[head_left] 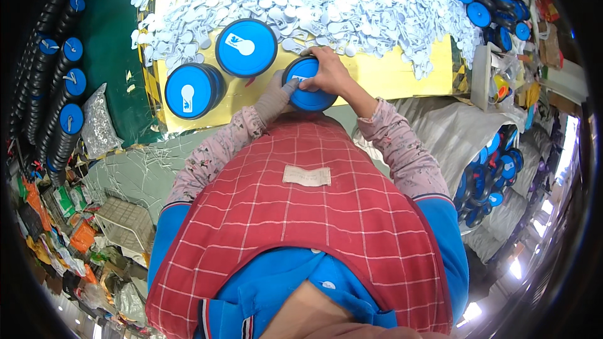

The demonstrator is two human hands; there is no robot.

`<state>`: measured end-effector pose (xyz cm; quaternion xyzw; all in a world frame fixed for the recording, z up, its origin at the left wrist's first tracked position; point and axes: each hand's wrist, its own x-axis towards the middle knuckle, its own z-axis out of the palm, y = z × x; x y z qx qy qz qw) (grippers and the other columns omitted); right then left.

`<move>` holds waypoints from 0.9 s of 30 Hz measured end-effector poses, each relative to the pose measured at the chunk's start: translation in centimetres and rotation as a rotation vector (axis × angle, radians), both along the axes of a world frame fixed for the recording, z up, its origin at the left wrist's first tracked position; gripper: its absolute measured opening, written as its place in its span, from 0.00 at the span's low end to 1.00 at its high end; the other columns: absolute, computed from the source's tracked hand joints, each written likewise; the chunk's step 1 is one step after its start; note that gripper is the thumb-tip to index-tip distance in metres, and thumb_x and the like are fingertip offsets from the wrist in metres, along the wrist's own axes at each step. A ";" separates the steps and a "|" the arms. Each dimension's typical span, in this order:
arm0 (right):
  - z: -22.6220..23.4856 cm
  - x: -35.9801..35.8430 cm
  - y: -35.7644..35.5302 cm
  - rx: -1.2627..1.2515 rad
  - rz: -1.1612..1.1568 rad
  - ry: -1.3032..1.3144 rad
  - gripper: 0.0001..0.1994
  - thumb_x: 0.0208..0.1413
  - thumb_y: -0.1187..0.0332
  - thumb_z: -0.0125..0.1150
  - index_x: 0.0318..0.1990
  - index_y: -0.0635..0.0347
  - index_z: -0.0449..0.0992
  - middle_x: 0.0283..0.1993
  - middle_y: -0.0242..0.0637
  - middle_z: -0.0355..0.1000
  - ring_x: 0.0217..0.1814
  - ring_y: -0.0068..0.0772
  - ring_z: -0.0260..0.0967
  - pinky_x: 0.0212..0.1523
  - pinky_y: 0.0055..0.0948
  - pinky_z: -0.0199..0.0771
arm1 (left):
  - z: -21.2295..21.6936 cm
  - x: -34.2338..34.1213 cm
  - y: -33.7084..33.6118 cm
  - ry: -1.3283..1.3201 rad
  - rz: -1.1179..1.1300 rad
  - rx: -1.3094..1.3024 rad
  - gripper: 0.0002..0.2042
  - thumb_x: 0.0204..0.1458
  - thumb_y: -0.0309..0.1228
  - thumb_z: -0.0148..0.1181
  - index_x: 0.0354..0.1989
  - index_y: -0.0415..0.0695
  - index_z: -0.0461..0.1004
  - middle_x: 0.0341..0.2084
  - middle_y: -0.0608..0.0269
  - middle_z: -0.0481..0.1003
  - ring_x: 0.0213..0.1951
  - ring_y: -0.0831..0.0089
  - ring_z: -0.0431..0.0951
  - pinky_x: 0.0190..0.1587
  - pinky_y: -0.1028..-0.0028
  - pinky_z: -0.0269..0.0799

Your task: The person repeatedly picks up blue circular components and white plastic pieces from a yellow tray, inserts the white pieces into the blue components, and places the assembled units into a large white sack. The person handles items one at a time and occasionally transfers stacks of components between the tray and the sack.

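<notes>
Close in front of my body, a blue disc with a black rim [317, 102], like a small wheel, is held between my two hands. My left hand [274, 100], in a greyish glove, grips its left side, thumb on the face. From the right, my right hand [328, 75] curls over the far rim, its thumb reaching to a small white piece on the disc, partly hidden by the fingers. To the left are a blue disc stack [200, 100] and another blue disc [260, 56], each with a white keyhole-shaped piece on top.
A heap of white plastic pieces [301, 3] covers the far part of the yellow tabletop [389, 81]. Long columns of stacked black-rimmed discs [70, 118] line the left. Beside them lies a clear plastic bag [100, 122]. More blue discs [480, 179] lie in a sack at right.
</notes>
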<state>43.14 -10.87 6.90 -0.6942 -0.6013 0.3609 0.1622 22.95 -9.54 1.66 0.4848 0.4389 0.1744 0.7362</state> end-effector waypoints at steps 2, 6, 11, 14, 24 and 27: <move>-0.3 1.0 0.3 0.015 0.059 0.113 0.38 0.34 0.53 0.78 0.57 0.56 0.74 0.54 0.52 0.70 0.57 0.51 0.69 0.55 0.44 0.71 | 0.7 0.1 0.3 -0.041 -0.003 -0.002 0.23 0.62 0.40 0.57 0.58 0.35 0.64 0.46 0.51 0.75 0.46 0.69 0.76 0.47 0.70 0.75; -3.6 7.2 1.5 -0.084 -0.480 0.486 0.10 0.53 0.68 0.66 0.41 0.61 0.82 0.43 0.42 0.78 0.37 0.38 0.77 0.39 0.32 0.75 | 4.3 0.0 -1.1 -0.012 -0.102 0.328 0.23 0.56 0.37 0.63 0.55 0.39 0.67 0.46 0.55 0.75 0.47 0.64 0.76 0.51 0.68 0.73; -7.1 10.9 5.2 0.513 0.120 -0.390 0.11 0.52 0.71 0.63 0.43 0.54 0.78 0.41 0.39 0.74 0.42 0.45 0.73 0.41 0.38 0.74 | -1.4 0.4 -2.4 0.438 -0.435 1.408 0.20 0.52 0.30 0.61 0.56 0.47 0.71 0.50 0.57 0.75 0.55 0.57 0.73 0.59 0.63 0.68; -7.0 11.0 6.3 0.406 0.193 -0.413 0.12 0.52 0.69 0.63 0.45 0.56 0.75 0.40 0.39 0.73 0.43 0.46 0.73 0.42 0.43 0.73 | -7.2 1.0 -3.5 0.511 -0.351 1.171 0.19 0.54 0.27 0.57 0.56 0.48 0.71 0.51 0.55 0.74 0.57 0.55 0.70 0.62 0.63 0.65; 0.8 8.3 -1.8 -0.031 -0.183 0.843 0.13 0.56 0.75 0.64 0.49 0.64 0.74 0.35 0.38 0.77 0.33 0.28 0.78 0.35 0.24 0.78 | 2.5 2.4 -2.7 0.286 0.139 0.354 0.24 0.64 0.42 0.49 0.60 0.34 0.65 0.51 0.38 0.73 0.52 0.45 0.75 0.54 0.60 0.70; 1.1 5.9 -3.1 0.357 0.042 0.199 0.18 0.50 0.73 0.69 0.49 0.55 0.77 0.38 0.39 0.75 0.39 0.39 0.74 0.41 0.32 0.75 | -1.7 3.1 -0.6 0.273 0.177 0.559 0.23 0.63 0.41 0.50 0.59 0.35 0.65 0.51 0.41 0.72 0.51 0.48 0.75 0.56 0.63 0.70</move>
